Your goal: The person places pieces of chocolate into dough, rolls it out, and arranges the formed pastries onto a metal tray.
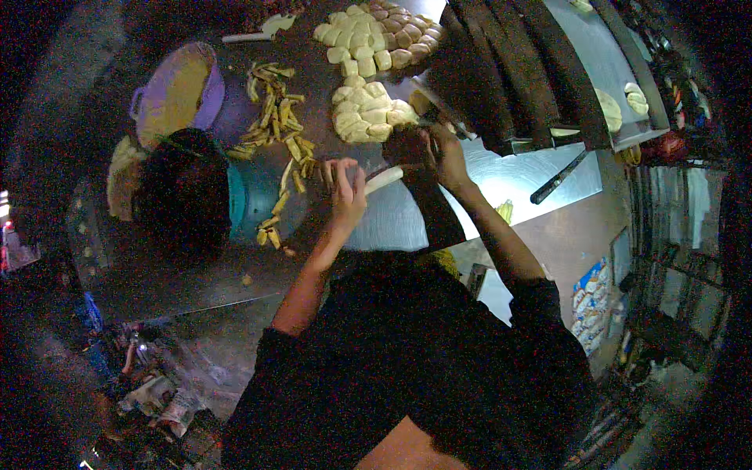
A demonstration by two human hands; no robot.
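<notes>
A pale rolled strip of dough (384, 181) lies on the metal worktop, slanting up to the right. My left hand (345, 188) is at its left end, fingers bent and apart; whether they touch it is hard to see. My right hand (446, 155) is beyond its right end, beside the heap of dough pieces (368, 112). Its fingers are drawn together, and what they hold, if anything, is lost in shadow. Left of my left hand runs a long scatter of yellow, banana-like strips (278, 117).
Farther back sits another dough heap (352, 35). At left are a purple basin (211, 98) with yellowish contents and a teal container (238, 200), partly behind a dark round shape (184, 196). Dark trays (501, 70) stand at right, near a dark-handled tool (558, 178).
</notes>
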